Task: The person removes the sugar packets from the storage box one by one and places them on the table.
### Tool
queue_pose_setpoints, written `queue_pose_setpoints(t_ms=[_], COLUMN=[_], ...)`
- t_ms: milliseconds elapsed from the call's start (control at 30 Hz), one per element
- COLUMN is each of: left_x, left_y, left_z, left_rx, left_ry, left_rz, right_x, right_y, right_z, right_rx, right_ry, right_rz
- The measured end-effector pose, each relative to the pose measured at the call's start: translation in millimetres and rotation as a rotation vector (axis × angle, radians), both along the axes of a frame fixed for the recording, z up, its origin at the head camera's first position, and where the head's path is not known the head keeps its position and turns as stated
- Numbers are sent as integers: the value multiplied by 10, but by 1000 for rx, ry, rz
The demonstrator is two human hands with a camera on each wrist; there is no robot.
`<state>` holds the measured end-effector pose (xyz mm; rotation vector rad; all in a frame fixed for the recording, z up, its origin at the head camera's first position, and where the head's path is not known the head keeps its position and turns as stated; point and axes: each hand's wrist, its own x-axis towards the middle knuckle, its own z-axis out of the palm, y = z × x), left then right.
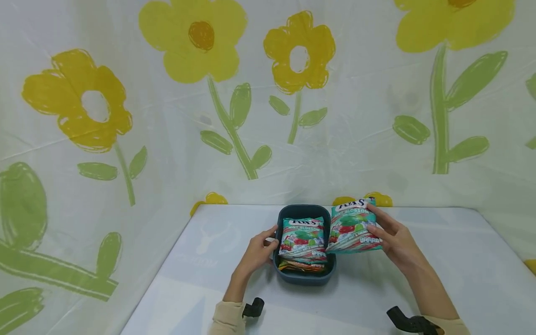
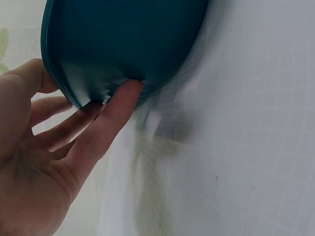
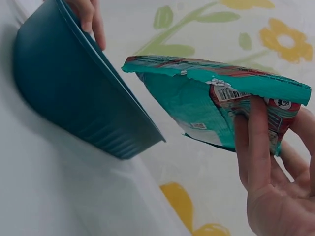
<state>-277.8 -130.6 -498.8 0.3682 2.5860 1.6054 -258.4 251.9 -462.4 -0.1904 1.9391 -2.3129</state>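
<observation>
A dark teal plastic bin (image 1: 306, 280) stands on the table. My left hand (image 1: 258, 246) grips its left wall, and in the left wrist view the thumb and fingers pinch the bin's rim. Inside the bin lies a green Fox's Mint Blossom candy bag (image 1: 302, 238), over an orange packet (image 1: 302, 267) that is mostly hidden. My right hand (image 1: 398, 242) holds a matching candy bag (image 1: 351, 228) by its right side, raised beside the bin's right rim. The right wrist view shows this bag's back with a barcode, tilted towards the bin.
The white table (image 1: 444, 260) reaches out on both sides of the bin. Behind it hangs a pale curtain (image 1: 356, 158) with yellow flowers and green leaves. Black straps (image 1: 412, 322) sit at both wrists.
</observation>
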Motion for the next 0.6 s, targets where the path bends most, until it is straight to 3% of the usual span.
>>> queue_pose_setpoints(t_ms=[600], left_x=[-34], left_y=[7], left_z=[-22], left_rx=[-14], left_ry=[6], left_rz=[0], right_x=[-24], right_y=[227], right_z=[-48], right_rx=[-86], right_ry=[-7], right_rz=[-7])
